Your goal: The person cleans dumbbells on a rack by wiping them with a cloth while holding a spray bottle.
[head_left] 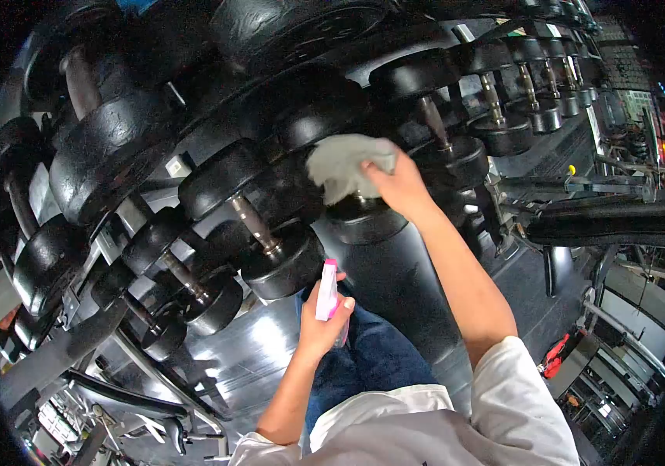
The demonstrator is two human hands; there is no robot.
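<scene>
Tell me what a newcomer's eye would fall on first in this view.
First, the pale cloth in the right hand, over a dumbbell near the centre. Next, the white-and-pink spray bottle in the left hand, lower and slightly left. Around them, rows of black dumbbells sweep across the upper part and left side.

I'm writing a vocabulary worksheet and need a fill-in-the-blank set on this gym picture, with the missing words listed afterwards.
1. Of the cloth and the spray bottle, the left hand holds the ____.
2. The right hand holds the cloth over a dumbbell whose heads are coloured ____.
3. The tip of the nozzle is coloured ____.
4. The person's jeans are coloured ____.

Missing words: spray bottle; black; pink; blue.
</scene>
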